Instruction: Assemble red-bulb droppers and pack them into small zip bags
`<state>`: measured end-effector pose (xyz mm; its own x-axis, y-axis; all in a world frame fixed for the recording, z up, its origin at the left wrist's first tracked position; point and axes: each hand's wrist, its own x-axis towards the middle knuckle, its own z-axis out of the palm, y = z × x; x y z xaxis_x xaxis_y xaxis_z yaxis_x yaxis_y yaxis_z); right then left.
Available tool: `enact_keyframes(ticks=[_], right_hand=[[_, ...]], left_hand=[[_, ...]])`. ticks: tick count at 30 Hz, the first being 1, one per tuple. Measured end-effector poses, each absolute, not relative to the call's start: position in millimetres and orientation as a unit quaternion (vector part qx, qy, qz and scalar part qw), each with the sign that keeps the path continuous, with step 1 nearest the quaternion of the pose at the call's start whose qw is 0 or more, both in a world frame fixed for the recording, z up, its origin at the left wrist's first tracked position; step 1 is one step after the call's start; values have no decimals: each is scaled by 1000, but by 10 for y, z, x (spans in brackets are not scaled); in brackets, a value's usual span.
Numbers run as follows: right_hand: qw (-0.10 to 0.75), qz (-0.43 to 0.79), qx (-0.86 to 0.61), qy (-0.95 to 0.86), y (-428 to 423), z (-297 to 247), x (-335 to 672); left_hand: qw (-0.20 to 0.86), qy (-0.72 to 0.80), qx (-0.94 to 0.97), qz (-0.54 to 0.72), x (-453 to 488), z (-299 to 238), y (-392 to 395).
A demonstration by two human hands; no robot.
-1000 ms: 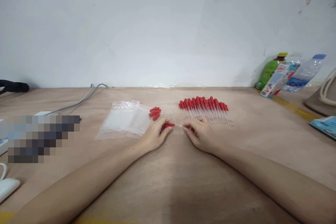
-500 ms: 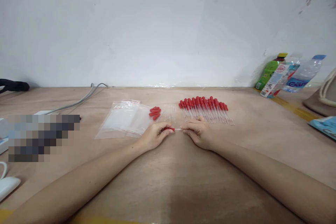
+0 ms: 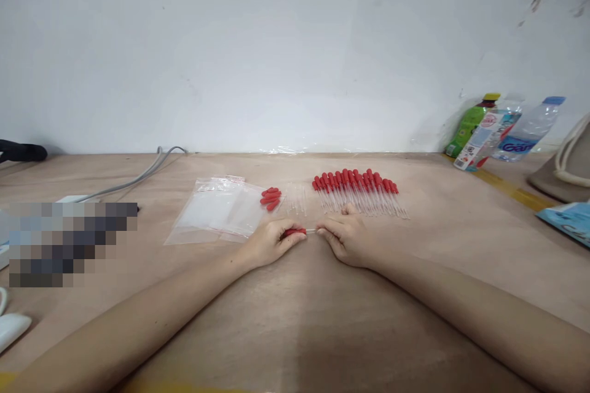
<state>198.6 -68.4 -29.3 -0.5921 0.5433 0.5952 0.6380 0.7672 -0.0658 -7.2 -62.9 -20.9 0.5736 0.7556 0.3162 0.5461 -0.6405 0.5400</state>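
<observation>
My left hand (image 3: pixel 271 241) pinches a red rubber bulb (image 3: pixel 295 232). My right hand (image 3: pixel 346 236) pinches the clear glass tube (image 3: pixel 311 231) that meets the bulb, so both hands hold one dropper low over the wooden table (image 3: pixel 295 319). Just behind them lie a few loose red bulbs (image 3: pixel 270 198) and some bare clear tubes (image 3: pixel 297 198). To the right, a row of several finished droppers with red bulbs (image 3: pixel 357 191) is laid out side by side. A pile of clear plastic bags (image 3: pixel 216 212) rests left of the loose bulbs.
Several drink bottles (image 3: pixel 500 129) stand against the white wall at the far right, beside a beige bag (image 3: pixel 569 166) and a blue packet (image 3: pixel 569 221). A grey cable (image 3: pixel 138 178) runs along the back left. A white object (image 3: pixel 11 326) sits at the left edge.
My hands have drawn closer together and slightly nearer me; less of the clear tube shows between the bulb and my right fingers.
</observation>
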Motion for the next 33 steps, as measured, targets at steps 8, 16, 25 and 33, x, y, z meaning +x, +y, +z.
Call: enact_keyframes(ticks=[8, 16, 25, 33], right_hand=[[239, 36, -401, -884, -724, -241, 1857], [210, 49, -402, -890, -724, -133, 1813], [246, 69, -497, -829, -576, 32, 1979], [242, 104, -659, -704, -85, 126, 1932]], left_hand=[[141, 354, 886, 264, -111, -268, -588], [85, 319, 909, 256, -144, -227, -544], [82, 407, 850, 323, -176, -188, -588], [103, 421, 862, 263, -170, -195, -554]])
